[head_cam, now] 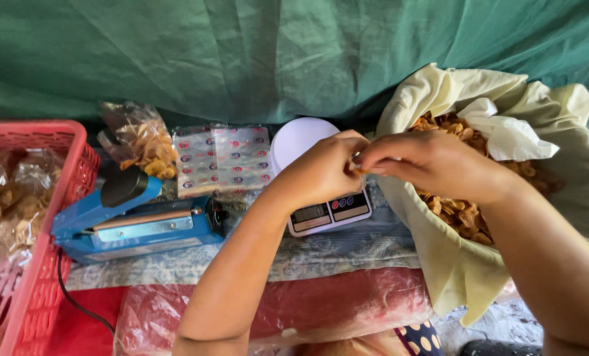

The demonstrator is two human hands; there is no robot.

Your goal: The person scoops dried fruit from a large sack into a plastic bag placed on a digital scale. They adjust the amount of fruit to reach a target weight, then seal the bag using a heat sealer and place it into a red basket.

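**Hands meet over the scale**

Left hand point(321, 171) and right hand point(433, 161) touch fingertips, pinching a small chip point(358, 171) above the white scale point(321, 178). At 3 o'clock a cloth sack point(453, 264) holds chips. At 9 o'clock sit a blue sealer point(136, 221) and red basket point(50, 217).

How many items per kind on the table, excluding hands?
Scale: 1
Heat sealer: 1
Red basket: 1
Sack of chips: 1
Small chip bag: 1
Stack of printed bags: 1
Total: 6
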